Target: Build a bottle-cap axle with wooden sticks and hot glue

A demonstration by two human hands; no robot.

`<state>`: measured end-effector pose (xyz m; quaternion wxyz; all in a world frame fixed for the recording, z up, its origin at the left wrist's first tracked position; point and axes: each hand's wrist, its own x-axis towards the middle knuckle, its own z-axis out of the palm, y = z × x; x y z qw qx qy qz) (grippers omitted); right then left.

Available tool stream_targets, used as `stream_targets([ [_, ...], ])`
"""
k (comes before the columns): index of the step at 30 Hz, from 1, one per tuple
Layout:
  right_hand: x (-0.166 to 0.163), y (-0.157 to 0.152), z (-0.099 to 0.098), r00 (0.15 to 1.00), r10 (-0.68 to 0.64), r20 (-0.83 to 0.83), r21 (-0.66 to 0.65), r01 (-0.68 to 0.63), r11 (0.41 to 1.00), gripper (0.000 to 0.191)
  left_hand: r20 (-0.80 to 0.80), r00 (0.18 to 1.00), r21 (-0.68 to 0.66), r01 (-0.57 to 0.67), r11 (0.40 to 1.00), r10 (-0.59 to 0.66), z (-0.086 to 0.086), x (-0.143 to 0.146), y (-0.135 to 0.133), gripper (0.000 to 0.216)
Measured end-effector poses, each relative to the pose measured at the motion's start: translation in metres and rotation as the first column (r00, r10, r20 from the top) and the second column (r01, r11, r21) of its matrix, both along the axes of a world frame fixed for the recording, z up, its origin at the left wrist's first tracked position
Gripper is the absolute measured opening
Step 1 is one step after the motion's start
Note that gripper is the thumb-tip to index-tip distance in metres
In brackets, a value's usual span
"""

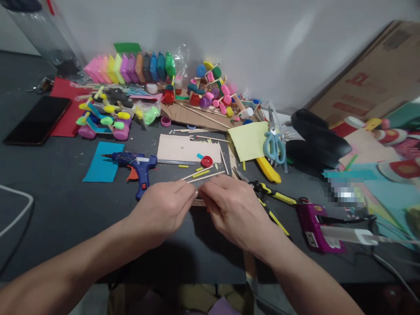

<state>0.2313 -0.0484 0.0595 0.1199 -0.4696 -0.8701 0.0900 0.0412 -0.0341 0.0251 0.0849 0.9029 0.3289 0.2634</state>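
My left hand (166, 205) and my right hand (234, 205) meet at the fingertips over the front middle of the dark table. Both are closed in a pinch, and what sits between the fingers is mostly hidden. Pale wooden strips (198, 202) show just below the gap between the hands. Beyond the fingers lie thin wooden sticks (210, 176), short yellow straw pieces (201, 173) and a red bottle cap (206, 161). A blue glue gun (141, 168) rests left of them, its nozzle over a blue paper sheet (100, 162), with a glue stick at its back.
A thin wooden board (183, 148) lies behind the sticks. Black-yellow pliers (278, 194), a yellow cutter (269, 169) and scissors (274, 146) are to the right, near a purple power strip (323, 227). Toy cars (105, 118) and a phone (37, 120) stand left.
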Motion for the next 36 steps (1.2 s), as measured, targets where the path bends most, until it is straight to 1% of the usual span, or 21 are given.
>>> stream_targets([
  [4, -0.008, -0.003, 0.000, 0.998, -0.056, 0.034, 0.070, 0.053, 0.996, 0.025, 0.004, 0.999, -0.047, -0.037, 0.998, 0.037, 0.000, 0.000, 0.001, 0.027],
  [7, -0.012, -0.004, -0.001, 0.994, -0.084, 0.072, 0.096, 0.077, 0.992, 0.023, -0.027, 0.997, -0.052, -0.070, 0.996, 0.069, 0.000, -0.001, 0.000, 0.026],
  [13, -0.016, -0.004, -0.003, 0.985, -0.115, 0.126, 0.095, 0.104, 0.990, 0.023, -0.071, 0.990, -0.057, -0.123, 0.991, 0.119, -0.003, 0.002, 0.001, 0.024],
  [19, -0.018, 0.001, -0.007, 0.982, -0.142, 0.126, 0.087, 0.131, 0.987, 0.022, -0.101, 0.984, -0.070, -0.152, 0.986, 0.145, -0.003, 0.005, 0.003, 0.025],
  [25, -0.019, 0.005, -0.009, 0.983, -0.150, 0.102, 0.048, 0.146, 0.988, 0.023, -0.108, 0.981, -0.108, -0.171, 0.979, 0.159, -0.005, 0.006, 0.007, 0.026],
  [29, -0.012, 0.009, -0.004, 0.990, -0.136, 0.040, -0.017, 0.136, 0.990, 0.024, -0.074, 0.990, -0.169, -0.133, 0.977, 0.122, 0.000, 0.003, 0.013, 0.026],
  [32, 0.000, 0.013, -0.001, 0.996, -0.076, -0.036, -0.106, 0.072, 0.992, 0.024, -0.028, 0.999, -0.251, -0.034, 0.967, 0.028, 0.007, -0.004, 0.019, 0.024],
  [34, 0.006, 0.014, -0.001, 0.995, -0.026, -0.098, -0.167, 0.010, 0.986, 0.021, 0.013, 0.999, -0.329, 0.042, 0.943, -0.040, 0.010, -0.008, 0.021, 0.024],
  [36, 0.011, 0.014, -0.001, 0.987, 0.010, -0.159, -0.218, -0.045, 0.975, 0.018, 0.078, 0.994, -0.431, 0.105, 0.896, -0.079, 0.013, -0.010, 0.022, 0.025],
])
